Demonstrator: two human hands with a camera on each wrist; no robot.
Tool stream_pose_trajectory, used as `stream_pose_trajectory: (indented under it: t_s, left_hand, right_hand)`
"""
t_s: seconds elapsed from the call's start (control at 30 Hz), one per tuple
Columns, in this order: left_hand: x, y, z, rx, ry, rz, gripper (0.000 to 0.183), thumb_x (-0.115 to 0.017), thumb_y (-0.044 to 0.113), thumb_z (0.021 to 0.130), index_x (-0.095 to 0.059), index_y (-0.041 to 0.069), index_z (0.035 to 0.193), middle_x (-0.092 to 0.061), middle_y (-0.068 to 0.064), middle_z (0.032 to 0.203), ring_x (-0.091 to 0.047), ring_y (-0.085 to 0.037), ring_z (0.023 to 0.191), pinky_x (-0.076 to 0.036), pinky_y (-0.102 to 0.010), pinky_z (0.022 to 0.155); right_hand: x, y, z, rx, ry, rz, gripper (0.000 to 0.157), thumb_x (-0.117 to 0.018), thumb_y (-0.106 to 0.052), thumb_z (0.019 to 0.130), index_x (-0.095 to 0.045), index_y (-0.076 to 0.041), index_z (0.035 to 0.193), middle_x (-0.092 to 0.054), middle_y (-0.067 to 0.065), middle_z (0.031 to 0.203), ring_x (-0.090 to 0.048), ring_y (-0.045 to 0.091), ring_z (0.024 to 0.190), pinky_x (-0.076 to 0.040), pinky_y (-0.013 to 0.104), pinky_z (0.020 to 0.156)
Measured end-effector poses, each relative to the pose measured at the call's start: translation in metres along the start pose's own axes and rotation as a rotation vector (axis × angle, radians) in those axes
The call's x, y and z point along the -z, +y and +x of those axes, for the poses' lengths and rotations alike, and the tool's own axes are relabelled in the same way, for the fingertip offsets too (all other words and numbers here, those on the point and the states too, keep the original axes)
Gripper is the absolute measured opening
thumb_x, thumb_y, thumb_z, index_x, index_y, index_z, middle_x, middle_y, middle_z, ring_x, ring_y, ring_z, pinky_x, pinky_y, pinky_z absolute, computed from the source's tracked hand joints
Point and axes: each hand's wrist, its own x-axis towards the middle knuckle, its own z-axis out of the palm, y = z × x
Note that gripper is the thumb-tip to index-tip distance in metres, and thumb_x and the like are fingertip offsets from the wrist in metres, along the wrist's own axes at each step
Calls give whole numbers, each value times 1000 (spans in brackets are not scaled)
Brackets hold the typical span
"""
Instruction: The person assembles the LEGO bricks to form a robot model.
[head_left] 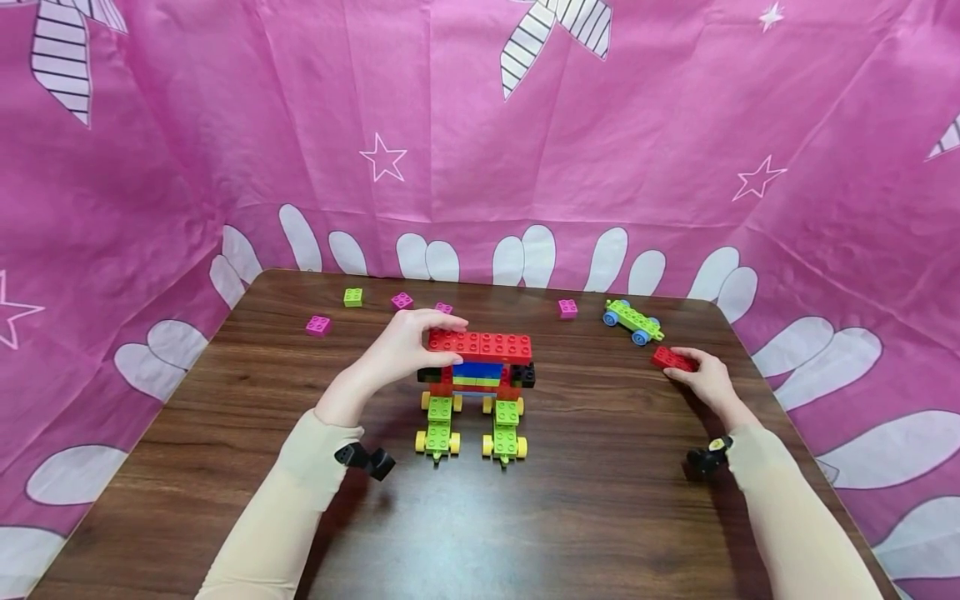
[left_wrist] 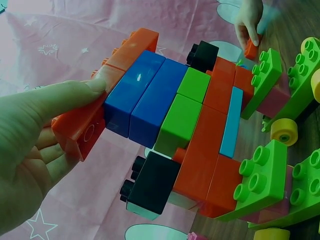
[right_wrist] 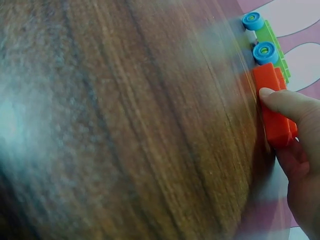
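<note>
A toy block build stands mid-table on two green wheeled bases with yellow wheels. Blue, green, red and black blocks are stacked in it, topped by a row of red blocks. My left hand grips the left end of that top row, thumb on the near side and fingers behind, as the left wrist view shows. Far to the right, my right hand pinches a red block between thumb and fingers, close over the table. In the right wrist view the thumb presses on the block's side.
A green wheeled base with blue wheels lies just beyond the right hand. Along the back of the table sit a green block and several pink blocks. Pink patterned cloth surrounds the table's back and sides.
</note>
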Motion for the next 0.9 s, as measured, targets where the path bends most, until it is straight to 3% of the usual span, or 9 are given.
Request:
stream_pose_trajectory:
  t_s: [0.23,0.53,0.63,0.8,0.9]
  left_hand:
    - [0,-1,0,-11,0,6,44,-81,12,78,-67,2,118,-70,-11,114,-64,-23,108,-52,-39,92]
    - [-1,-3,0,-18,3,23,44,-81,12,77,-67,2,117,-70,-11,114,-64,-23,108,-52,-39,93]
    - [-1,-3,0,-14,1,17,43,-81,12,77,-67,2,117,-70,-11,114,-64,-23,108,-52,-40,93]
    - [0,-2,0,-17,1,8,43,-81,11,77,-67,1,117,-70,-11,114,-64,-24,108,-53,-41,92]
    - [0,0,0,-20,0,13,43,-81,12,77,-67,1,117,-70,-11,114,-64,-24,108,-53,-40,92]
  right_hand:
    - [-2,0,-2,10,32,33,49,-70,-25,89,-57,4,126,-58,33,120,-53,35,100,-38,27,78]
    - [0,-23,-4,42,90,125,49,-75,-27,85,-61,-1,124,-64,24,114,-47,-4,82,-39,10,68]
    - [-1,-37,-3,48,114,152,49,-77,-27,83,-62,-1,122,-65,16,108,-48,-6,81,-41,8,66]
    - [-3,-63,1,73,139,199,48,-79,-26,81,-64,-1,120,-61,-10,98,-50,-6,82,-42,6,67]
    - [-5,-82,3,101,142,221,46,-78,-23,81,-64,0,118,-64,-3,99,-51,-6,82,-42,6,67]
